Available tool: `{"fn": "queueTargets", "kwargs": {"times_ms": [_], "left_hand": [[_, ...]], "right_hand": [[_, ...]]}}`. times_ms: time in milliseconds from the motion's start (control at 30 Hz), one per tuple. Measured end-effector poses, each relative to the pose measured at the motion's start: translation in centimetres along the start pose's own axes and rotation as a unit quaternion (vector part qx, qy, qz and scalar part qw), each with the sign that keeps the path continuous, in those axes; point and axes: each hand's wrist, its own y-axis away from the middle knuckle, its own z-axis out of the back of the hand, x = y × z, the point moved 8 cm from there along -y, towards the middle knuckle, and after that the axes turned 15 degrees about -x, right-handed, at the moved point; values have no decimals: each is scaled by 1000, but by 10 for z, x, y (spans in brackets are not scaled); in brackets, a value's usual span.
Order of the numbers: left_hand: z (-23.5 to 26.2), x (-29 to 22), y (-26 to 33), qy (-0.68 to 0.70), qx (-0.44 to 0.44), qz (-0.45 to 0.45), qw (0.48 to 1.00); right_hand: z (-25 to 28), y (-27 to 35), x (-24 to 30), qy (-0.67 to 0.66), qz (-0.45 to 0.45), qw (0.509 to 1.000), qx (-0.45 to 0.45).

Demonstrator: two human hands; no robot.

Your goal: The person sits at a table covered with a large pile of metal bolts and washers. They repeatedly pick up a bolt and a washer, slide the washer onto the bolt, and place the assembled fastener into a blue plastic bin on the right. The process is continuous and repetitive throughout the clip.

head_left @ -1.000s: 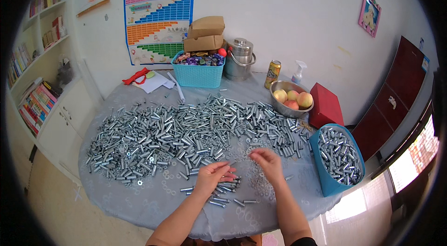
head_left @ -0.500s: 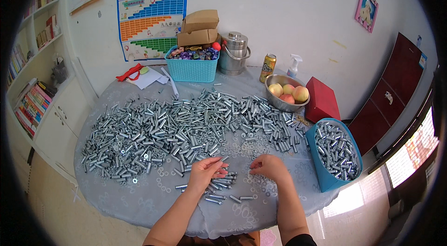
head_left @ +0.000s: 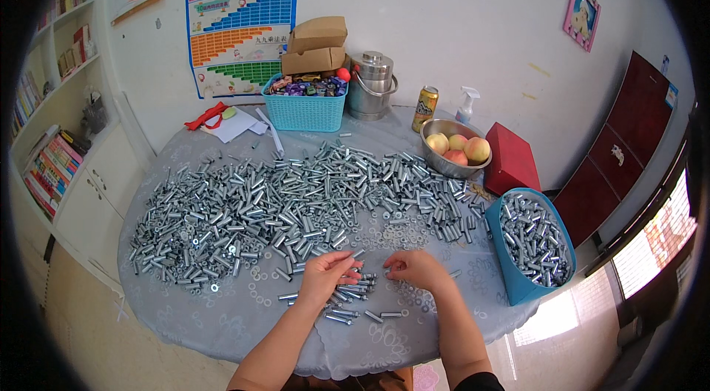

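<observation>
My left hand [head_left: 325, 276] and my right hand [head_left: 416, 270] meet over the near middle of the round table [head_left: 214, 317]. The left fingers pinch a short silver bolt [head_left: 356, 267]. The right fingers are pinched together facing it; whatever is between them is too small to tell. Just below the hands lies a small group of bolts [head_left: 346, 302]. A wide heap of silver bolts [head_left: 259, 206] covers the table beyond them, with loose washers [head_left: 399, 222] scattered near its front edge.
At the right edge a blue bin [head_left: 518, 289] holds several bolts. Along the back stand a fruit bowl [head_left: 436, 165], red box [head_left: 510, 158], drink can [head_left: 425, 108], spray bottle [head_left: 466, 104], metal pot [head_left: 372, 84] and teal basket [head_left: 305, 113]. A white cabinet [head_left: 89, 199] stands left.
Both hands have drawn toward each other and lifted off the small group of bolts; the left hand now pinches a bolt. The view has tilted slightly.
</observation>
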Motion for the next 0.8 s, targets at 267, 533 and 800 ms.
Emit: {"fn": "queueTargets", "kwargs": {"times_ms": [267, 533, 800], "left_hand": [[-3, 3, 1, -9, 9, 2, 1000], [-5, 5, 5, -40, 17, 13, 999], [-8, 6, 7, -39, 31, 24, 998]], "right_hand": [[-3, 0, 6, 110, 58, 992, -36], [7, -3, 15, -89, -3, 990, -112], [14, -3, 25, -224, -29, 959, -171]]}}
